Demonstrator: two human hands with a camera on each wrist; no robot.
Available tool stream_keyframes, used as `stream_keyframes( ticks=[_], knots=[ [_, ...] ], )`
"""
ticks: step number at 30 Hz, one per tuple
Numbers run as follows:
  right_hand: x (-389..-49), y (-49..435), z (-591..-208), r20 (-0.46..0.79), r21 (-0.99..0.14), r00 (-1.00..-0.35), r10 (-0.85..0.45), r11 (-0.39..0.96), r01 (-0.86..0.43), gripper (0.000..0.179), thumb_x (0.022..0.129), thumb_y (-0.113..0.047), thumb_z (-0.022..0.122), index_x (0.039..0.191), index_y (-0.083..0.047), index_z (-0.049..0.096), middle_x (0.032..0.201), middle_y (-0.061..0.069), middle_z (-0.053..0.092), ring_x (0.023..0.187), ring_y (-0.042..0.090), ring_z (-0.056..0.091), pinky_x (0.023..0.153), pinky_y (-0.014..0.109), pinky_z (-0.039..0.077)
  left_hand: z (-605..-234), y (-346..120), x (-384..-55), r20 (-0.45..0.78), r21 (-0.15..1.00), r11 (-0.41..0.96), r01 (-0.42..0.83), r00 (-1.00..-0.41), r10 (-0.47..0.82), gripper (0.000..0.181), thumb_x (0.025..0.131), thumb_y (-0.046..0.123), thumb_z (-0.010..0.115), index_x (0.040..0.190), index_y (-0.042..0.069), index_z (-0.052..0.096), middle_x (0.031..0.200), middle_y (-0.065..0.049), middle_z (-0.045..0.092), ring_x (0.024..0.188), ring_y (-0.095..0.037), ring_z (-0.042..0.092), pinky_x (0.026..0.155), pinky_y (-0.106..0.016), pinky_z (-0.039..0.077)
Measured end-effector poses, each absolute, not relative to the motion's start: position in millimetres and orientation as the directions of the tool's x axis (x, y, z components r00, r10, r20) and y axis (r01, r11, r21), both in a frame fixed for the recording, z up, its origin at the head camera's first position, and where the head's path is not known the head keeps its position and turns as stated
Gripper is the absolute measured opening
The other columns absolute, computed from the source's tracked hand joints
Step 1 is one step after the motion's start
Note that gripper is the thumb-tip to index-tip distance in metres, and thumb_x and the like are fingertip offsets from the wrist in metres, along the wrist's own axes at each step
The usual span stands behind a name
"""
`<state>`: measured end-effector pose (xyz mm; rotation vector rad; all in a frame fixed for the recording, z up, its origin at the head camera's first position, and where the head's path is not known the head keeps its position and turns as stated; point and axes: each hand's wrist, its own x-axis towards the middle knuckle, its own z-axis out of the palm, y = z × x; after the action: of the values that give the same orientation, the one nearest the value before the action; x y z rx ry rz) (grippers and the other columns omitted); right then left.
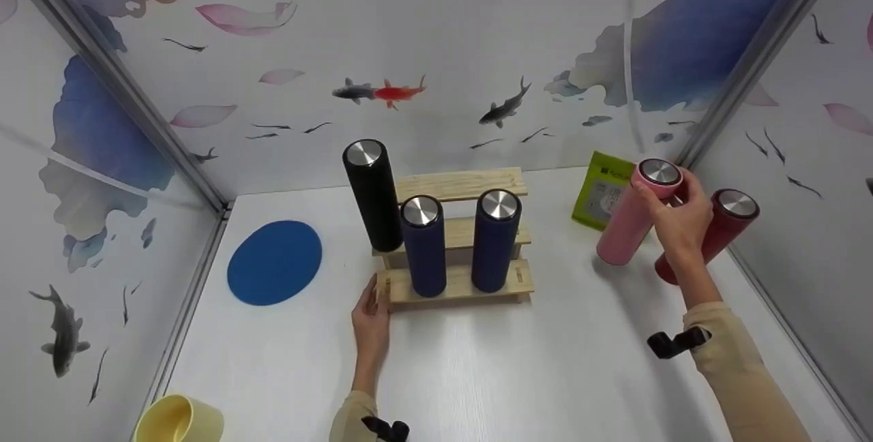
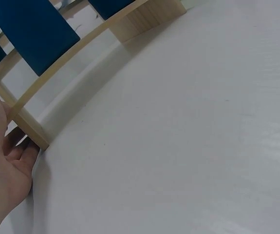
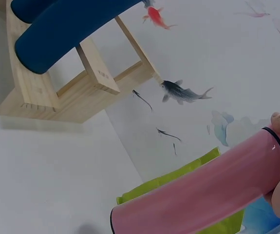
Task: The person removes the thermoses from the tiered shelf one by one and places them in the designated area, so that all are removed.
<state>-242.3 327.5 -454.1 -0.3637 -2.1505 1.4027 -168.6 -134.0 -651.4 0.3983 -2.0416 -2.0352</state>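
Note:
My right hand (image 1: pixel 684 224) grips a pink vacuum flask (image 1: pixel 626 224) just below its steel-topped lid. The flask leans in the head view and stretches across the lower right of the right wrist view. My left hand (image 1: pixel 372 329) holds the front left corner of a stepped wooden rack (image 1: pixel 460 285), thumb at the board and fingers against the side piece (image 2: pixel 31 130). Two dark blue flasks, one on the left (image 1: pixel 427 251) and one on the right (image 1: pixel 494 244), stand on the rack's lowest step. A taller black flask (image 1: pixel 374 203) stands at its left, on a higher step.
A dark red flask (image 1: pixel 716 234) stands close behind my right hand, partly hidden by it. Behind the pink flask, a green pouch (image 1: pixel 593 200) leans at the back wall. A blue round mat (image 1: pixel 275 262) lies on the left, and a yellow cup (image 1: pixel 204 418) stands at the near left.

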Motion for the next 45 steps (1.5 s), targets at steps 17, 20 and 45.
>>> stream_keyframes(
  ticks=[17,20,45],
  knots=[
    [-238,334,-472,0.241,-0.917,-0.780,0.577,0.398,0.011,0.065,0.086,-0.030,0.083,0.142,-0.010,0.057,0.140,0.010,0.061,0.124,0.013,0.057,0.110,0.028,0.051,-636,-135,-166,-0.087,0.996,-0.049,-0.075,-0.935,-0.343,0.054,0.105,0.022,0.058,0.153,0.003,0.042,0.162,-0.016,0.036,0.152,-0.034,0.030,0.122,-0.042,0.036],
    [-238,334,-475,0.245,-0.919,-0.767,0.594,0.394,0.012,0.065,0.085,-0.030,0.083,0.140,-0.009,0.057,0.138,0.011,0.061,0.125,0.015,0.057,0.110,0.030,0.050,-622,-135,-161,-0.088,0.996,-0.052,-0.075,-0.938,-0.335,0.053,0.105,0.018,0.058,0.152,-0.001,0.042,0.161,-0.019,0.037,0.152,-0.036,0.030,0.124,-0.043,0.034],
    [-225,340,-498,0.227,-0.909,-0.759,0.610,0.413,0.060,0.073,0.088,-0.030,0.079,0.148,-0.004,0.045,0.147,0.014,0.055,0.133,0.025,0.054,0.115,0.032,0.047,-645,-134,-167,-0.066,0.998,-0.046,-0.054,-0.938,-0.341,0.053,0.104,0.023,0.060,0.152,0.007,0.045,0.162,-0.013,0.038,0.153,-0.031,0.030,0.121,-0.039,0.038]
  ],
)
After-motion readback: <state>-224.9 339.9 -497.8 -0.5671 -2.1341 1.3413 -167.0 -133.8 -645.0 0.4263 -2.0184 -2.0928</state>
